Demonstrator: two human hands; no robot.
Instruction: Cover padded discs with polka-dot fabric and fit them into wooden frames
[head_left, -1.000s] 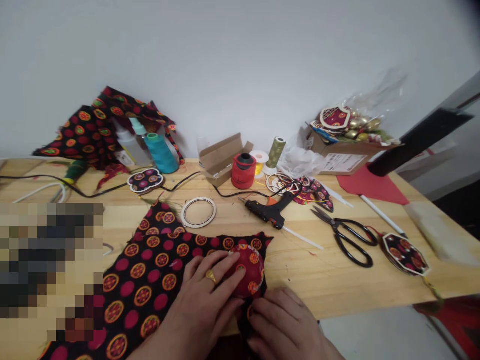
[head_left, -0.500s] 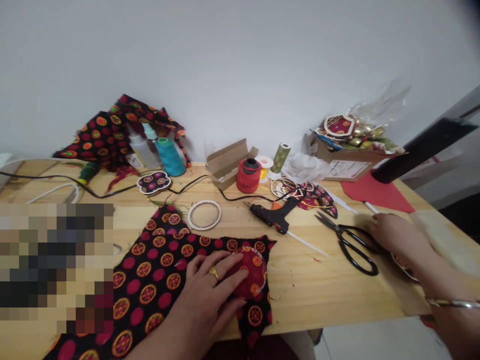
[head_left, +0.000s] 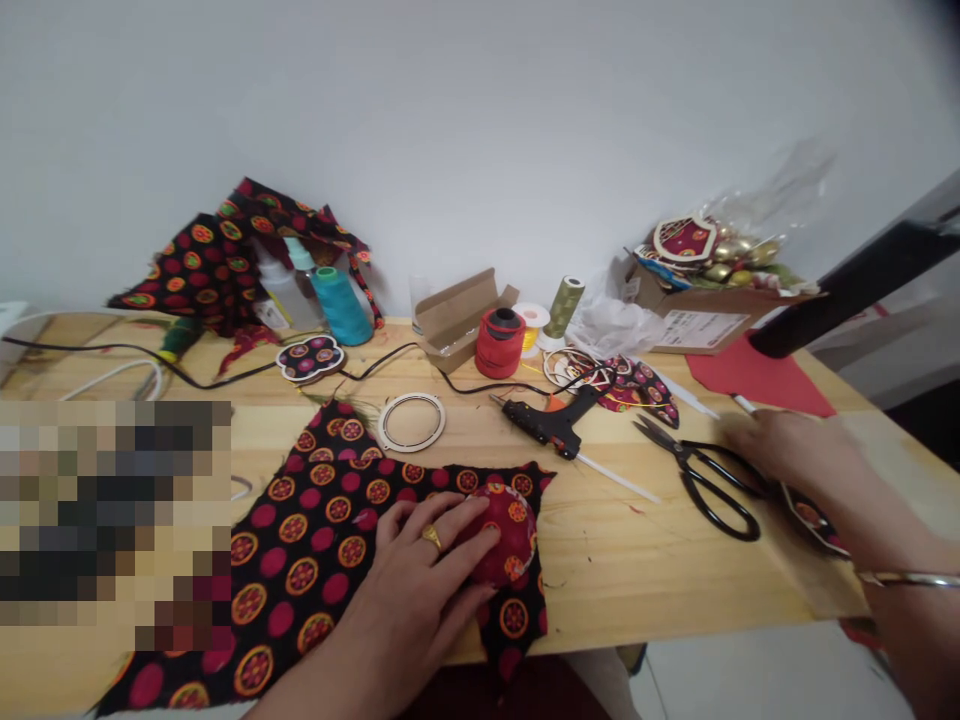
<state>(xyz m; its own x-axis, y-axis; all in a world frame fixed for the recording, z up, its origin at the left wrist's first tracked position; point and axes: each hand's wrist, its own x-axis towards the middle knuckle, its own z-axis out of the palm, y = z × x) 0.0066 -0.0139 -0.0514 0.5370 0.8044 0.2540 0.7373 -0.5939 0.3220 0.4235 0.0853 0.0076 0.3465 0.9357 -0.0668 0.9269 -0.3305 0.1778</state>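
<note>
My left hand [head_left: 431, 565], a ring on one finger, lies with fingers spread over a round maroon patterned fabric piece [head_left: 517, 540]. Beneath both, black cloth with red and orange circles [head_left: 300, 570] is laid out on the table. At the right, my right hand [head_left: 780, 450] is curled with fingers together around a slim white pen-like stick [head_left: 742, 404], whose end sticks out past the fingertips. Black-handled scissors [head_left: 701, 480] lie open just left of that hand, one loop close to the fingers. A patterned piece with a pale edge [head_left: 814, 520] is partly hidden under the right wrist.
A black glue gun [head_left: 551, 425] with a white stick and a pale ring [head_left: 411, 422] lie beyond the cloth. Behind stand a red thread spool [head_left: 499, 345], a teal spool [head_left: 343, 308] and a box of ornaments [head_left: 697, 325]. A black cable [head_left: 225, 385] crosses the table.
The view has shifted slightly. My left hand stays on the round piece, and my right hand remains beside the scissors, its fingers a little blurred now.
</note>
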